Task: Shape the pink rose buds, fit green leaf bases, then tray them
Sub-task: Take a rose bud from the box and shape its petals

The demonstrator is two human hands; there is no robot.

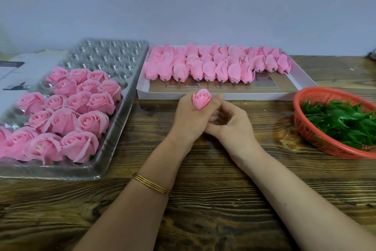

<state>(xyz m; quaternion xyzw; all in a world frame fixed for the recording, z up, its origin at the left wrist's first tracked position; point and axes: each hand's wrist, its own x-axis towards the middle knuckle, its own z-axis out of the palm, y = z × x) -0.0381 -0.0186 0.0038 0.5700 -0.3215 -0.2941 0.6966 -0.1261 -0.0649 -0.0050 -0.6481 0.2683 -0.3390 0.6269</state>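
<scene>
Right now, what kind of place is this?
Likely a small artificial-flower assembly bench: clear plastic cavity tray of finished pink roses, white cardboard box of unshaped pink buds, red mesh basket of green leaf bases.

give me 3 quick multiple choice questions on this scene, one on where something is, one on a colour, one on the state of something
1. Where is the basket?
A) behind the box
B) right of the box
C) inside the box

2. What colour is the basket?
A) blue
B) white
C) red

3. The tray is:
A) partly filled with roses
B) empty
C) full

Answers:
1 B, it sits at the right edge of the table, beside the box.
2 C, red mesh shows around the green leaves.
3 A, roses fill the near cups while the far cups are bare.
</scene>
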